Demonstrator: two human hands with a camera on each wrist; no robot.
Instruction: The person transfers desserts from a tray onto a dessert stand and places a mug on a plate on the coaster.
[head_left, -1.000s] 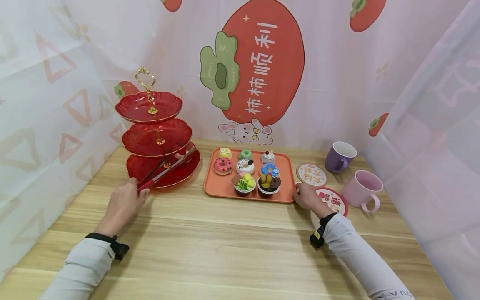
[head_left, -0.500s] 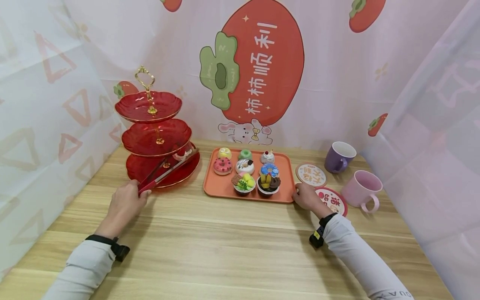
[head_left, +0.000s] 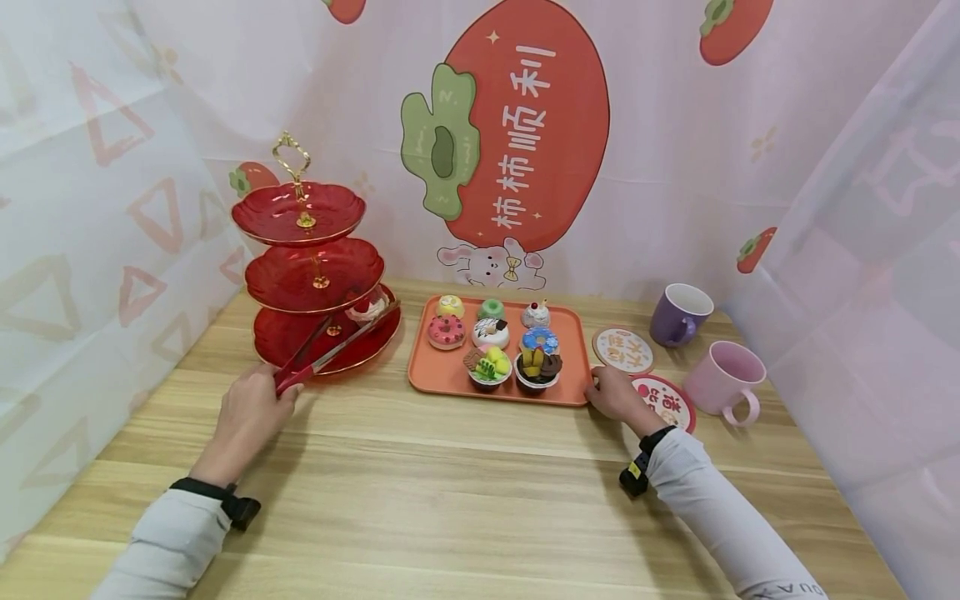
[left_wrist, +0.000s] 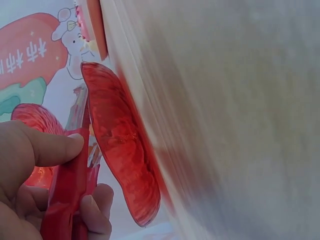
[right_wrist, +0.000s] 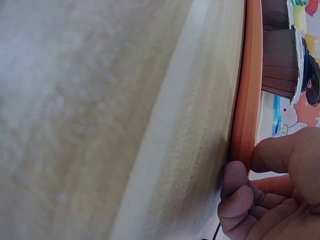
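My left hand point(head_left: 251, 417) grips a pair of tongs point(head_left: 333, 353) by their red handles, thumb on one side in the left wrist view. Their metal arms reach over the bottom plate point(head_left: 281, 337) of a red three-tier stand. A small toy cake point(head_left: 367, 309) with white cream and a red top sits there between the spread arms; whether the tips touch it, I cannot tell. My right hand point(head_left: 618, 396) pinches the near right corner of an orange tray point(head_left: 435, 377); the right wrist view shows thumb and finger on its rim point(right_wrist: 246, 100).
Several toy donuts and cupcakes point(head_left: 489, 368) stand on the tray. At the right are two round coasters point(head_left: 624, 349), a purple mug point(head_left: 675, 315) and a pink mug point(head_left: 723, 379). A printed cloth hangs behind the wooden table point(head_left: 450, 500).
The tongs' arms have spread a little, the near arm shifting away from the cake, so more of its cream shows. My right hand and the tray have stayed in place.
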